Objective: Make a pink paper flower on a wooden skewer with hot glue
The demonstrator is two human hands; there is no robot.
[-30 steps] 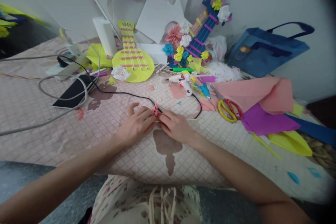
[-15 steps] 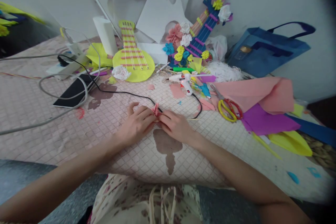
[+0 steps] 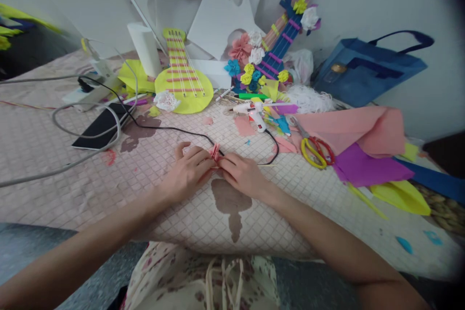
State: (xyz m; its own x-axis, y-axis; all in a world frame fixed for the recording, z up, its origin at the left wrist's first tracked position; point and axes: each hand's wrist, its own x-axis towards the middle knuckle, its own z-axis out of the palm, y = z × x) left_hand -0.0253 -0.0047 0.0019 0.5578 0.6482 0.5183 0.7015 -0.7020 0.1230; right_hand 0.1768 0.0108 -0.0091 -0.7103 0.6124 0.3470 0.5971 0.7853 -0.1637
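Between my hands is a small pink paper flower (image 3: 215,151), pinched low over the table's front part. My left hand (image 3: 189,167) grips its left side, with the index finger lifted away. From the right, my right hand (image 3: 240,173) closes its thumb and fingers on the flower's lower edge. The fingertips hide much of the paper's underside. A black cord (image 3: 174,129) passes just behind the flower. A white glue gun (image 3: 257,118) lies on the table beyond my right hand.
Scissors (image 3: 314,151) with yellow and red handles lie right, beside pink paper (image 3: 356,126) and purple paper (image 3: 370,167). A yellow paper guitar (image 3: 185,89) and a blue one (image 3: 278,51) lean at the back. A dark tablet-like slab (image 3: 103,126) and a power strip (image 3: 87,93) are left.
The pink flower's folds look slightly more spread between my fingers. Both hands stay in nearly the same place, and the view has shifted a little.
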